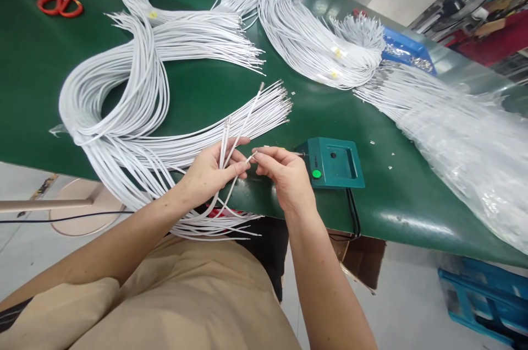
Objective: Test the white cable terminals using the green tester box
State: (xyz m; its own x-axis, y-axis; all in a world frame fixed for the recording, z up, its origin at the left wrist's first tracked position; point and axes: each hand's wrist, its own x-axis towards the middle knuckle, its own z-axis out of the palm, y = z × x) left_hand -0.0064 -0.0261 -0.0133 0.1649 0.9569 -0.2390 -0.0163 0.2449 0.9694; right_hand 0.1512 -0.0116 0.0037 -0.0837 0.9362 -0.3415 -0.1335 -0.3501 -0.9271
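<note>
wires (249, 113) held in left hand (212, 168), right hand (286, 174) pinching narrowly at one end, device (335, 167) at its 3 o'clock; step seems wire-end work, next calling for steady alignment.

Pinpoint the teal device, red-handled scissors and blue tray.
Teal device (341, 165): head view, on the floor of its recess.
Red-handled scissors (60, 7): head view, on the handles.
Blue tray (399, 39): head view, on its wall.

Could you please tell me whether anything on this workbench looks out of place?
Mildly: a few tiny pale scraps lie loose on the green tabletop, right of the teal device and apart from the white cables, looking like stray litter.
</note>
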